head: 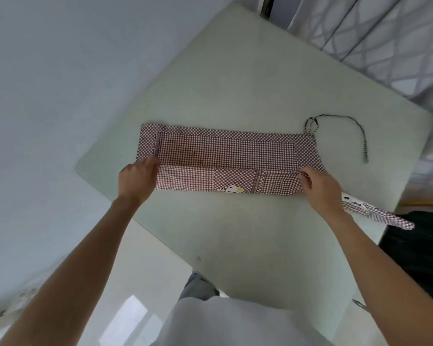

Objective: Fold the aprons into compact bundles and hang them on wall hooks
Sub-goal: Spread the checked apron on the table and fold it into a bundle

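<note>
A red-and-white checked apron (225,151) lies on the pale table (235,83), folded into a long strip. Its near flap, printed with a small cartoon figure, is turned up over the strip. My left hand (138,179) pinches the left end of that flap's edge. My right hand (320,188) grips the flap's right end with curled fingers. A thin dark neck strap (360,131) loops out from the strip's far right corner. A checked waist tie (375,213) trails past my right wrist over the table's right edge.
The table's edges run close on the left and right, with pale floor (48,96) to the left. A patterned curtain (385,41) hangs at the back right. Something black (425,248) sits low beside the table's right side.
</note>
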`<state>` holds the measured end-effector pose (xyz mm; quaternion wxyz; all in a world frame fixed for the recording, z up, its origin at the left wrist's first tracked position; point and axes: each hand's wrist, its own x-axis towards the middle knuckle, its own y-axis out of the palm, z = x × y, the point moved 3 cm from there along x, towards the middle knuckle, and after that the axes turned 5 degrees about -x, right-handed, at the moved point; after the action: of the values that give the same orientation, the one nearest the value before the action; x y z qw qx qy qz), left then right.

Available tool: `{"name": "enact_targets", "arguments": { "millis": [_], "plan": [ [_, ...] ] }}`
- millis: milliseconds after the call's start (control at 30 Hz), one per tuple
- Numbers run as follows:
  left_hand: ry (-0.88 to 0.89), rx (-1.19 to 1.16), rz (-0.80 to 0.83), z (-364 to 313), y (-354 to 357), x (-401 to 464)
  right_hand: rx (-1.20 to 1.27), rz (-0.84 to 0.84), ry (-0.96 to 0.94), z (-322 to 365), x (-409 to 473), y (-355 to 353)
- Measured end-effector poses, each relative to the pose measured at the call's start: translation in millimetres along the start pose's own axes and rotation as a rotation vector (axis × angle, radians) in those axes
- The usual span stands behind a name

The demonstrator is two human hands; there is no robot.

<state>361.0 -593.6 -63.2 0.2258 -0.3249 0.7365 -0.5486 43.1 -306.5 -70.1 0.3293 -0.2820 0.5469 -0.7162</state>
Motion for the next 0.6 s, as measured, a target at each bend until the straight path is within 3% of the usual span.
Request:
{"name": "enact_targets", "arguments": {
  "millis": [133,333,600],
  "plan": [
    [-0.060,0.019,0.009,2,-3,61,0.010,0.008,0.092,-7,68,-1],
    [-0.101,0.050,0.143,-2,22,112,0.004,0.197,0.241,-31,111,24],
    [-0.096,0.059,0.146,18,50,137,-0.194,0.198,0.249,-37,137,37]
  ]
}}
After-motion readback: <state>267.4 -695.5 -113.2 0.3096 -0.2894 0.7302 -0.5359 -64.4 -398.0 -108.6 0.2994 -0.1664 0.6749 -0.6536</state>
